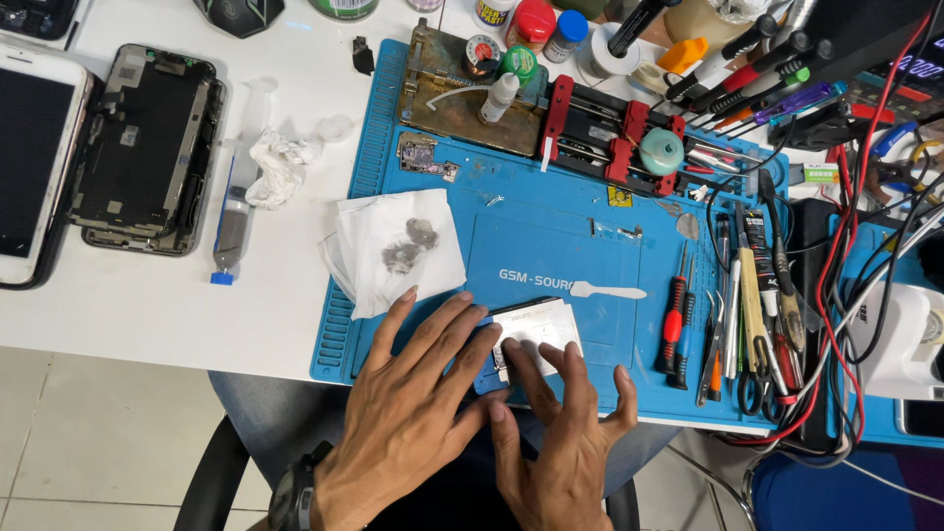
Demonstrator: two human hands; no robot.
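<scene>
On blue mat, near edge: both hands press a small white flat part, probably a phone battery.
Left hand: flat, fingers spread, steadying part's left end, not clenched.
Right hand: fingertips on part's top, no pinch.
Doing it well: press evenly, keep part flat.
Around: stained tissue just left, white spudger just beyond, screwdrivers right.
Obstruction: none between hands and part.

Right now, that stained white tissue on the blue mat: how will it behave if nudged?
The stained tissue is probably floppy and very light: it lies thin and creased, one edge hanging past the blue mat. It would likely slide or crumple rather than roll. The left hand fingertips lie just below it.
</scene>
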